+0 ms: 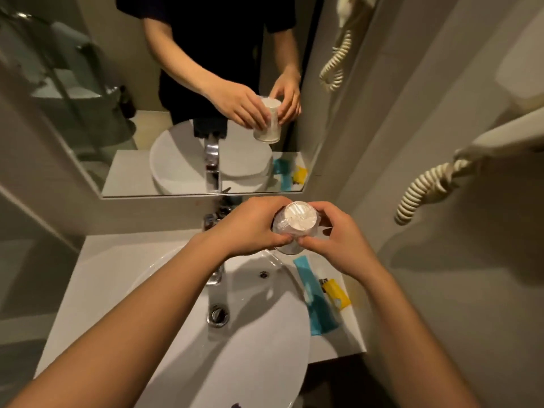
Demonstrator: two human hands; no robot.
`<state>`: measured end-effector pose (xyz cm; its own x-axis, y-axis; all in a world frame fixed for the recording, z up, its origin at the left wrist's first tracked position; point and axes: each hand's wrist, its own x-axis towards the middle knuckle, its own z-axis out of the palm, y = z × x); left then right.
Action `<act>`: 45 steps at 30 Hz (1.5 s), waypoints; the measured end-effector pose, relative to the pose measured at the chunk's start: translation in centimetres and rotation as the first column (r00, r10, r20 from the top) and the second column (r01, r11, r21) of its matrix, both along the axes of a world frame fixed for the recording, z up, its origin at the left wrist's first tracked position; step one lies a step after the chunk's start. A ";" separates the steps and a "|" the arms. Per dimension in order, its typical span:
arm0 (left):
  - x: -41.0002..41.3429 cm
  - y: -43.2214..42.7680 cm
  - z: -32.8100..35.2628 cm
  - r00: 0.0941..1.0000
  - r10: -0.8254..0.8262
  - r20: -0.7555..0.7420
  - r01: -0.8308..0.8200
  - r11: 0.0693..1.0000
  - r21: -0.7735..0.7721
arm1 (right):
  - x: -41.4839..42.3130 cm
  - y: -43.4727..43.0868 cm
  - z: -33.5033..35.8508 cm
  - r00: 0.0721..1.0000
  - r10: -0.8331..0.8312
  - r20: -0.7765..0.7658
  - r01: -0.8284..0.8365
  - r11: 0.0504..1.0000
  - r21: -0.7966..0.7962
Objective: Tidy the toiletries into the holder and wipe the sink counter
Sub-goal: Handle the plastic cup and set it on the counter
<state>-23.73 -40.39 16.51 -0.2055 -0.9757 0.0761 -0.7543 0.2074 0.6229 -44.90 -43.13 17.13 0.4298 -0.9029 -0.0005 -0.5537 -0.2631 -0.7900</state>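
Note:
A clear glass cup (295, 225) with a white cover over its mouth is held above the back of the sink, between both hands. My left hand (250, 228) grips its left side. My right hand (338, 234) pinches its lower right side. On the counter to the right of the basin lie a blue packet (313, 293) and a small yellow packet (335, 294). The white counter (117, 260) runs around the basin.
The white basin (256, 328) with its drain fills the centre, and a chrome tap (215, 272) stands behind my left wrist. A mirror (176, 98) hangs above. A wall hair dryer with a coiled cord (426, 189) is on the right wall.

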 end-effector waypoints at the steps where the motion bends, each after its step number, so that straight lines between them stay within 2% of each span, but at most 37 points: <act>1: -0.9 -1.0 -0.4 1.000 -0.010 0.001 0.010 1.000 0.007 | -0.8 -0.6 -0.4 1.000 -0.023 -0.004 0.023 1.000 0.006; 5: -4.3 -4.9 -3.1 0.999 -0.037 0.032 0.036 0.998 0.046 | -2.8 -3.0 -2.3 0.992 -0.114 -0.056 0.116 0.993 0.035; 11: -7.1 -9.9 -7.8 1.000 -0.009 -0.020 0.011 0.992 0.127 | -3.8 -6.6 -7.0 0.966 -0.239 -0.098 0.249 0.962 0.110; 22: -7.2 -17.7 -14.4 0.989 -0.147 0.026 0.136 0.960 0.246 | -4.2 -11.5 -16.7 0.946 -0.322 -0.035 0.323 0.933 0.160; 27: -7.5 -19.3 -16.8 0.980 -0.183 0.074 0.157 0.952 0.264 | -4.1 -12.5 -19.5 0.935 -0.353 -0.036 0.354 0.916 0.188; 36: -9.2 -20.9 -19.5 0.991 -0.113 0.073 0.084 0.941 0.327 | -3.8 -13.9 -22.5 0.854 -0.516 0.066 0.465 0.815 0.347; 45: -9.5 -21.5 -20.5 0.994 -0.086 0.072 0.057 0.940 0.335 | -3.5 -14.5 -23.7 0.834 -0.544 0.094 0.476 0.795 0.377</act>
<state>-33.25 -61.89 -3.96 -0.2673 -0.9249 -0.2703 -0.7979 0.0552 0.6003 -48.45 -57.60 -6.56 -0.0709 -0.9512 -0.3002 -0.3660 0.3048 -0.8793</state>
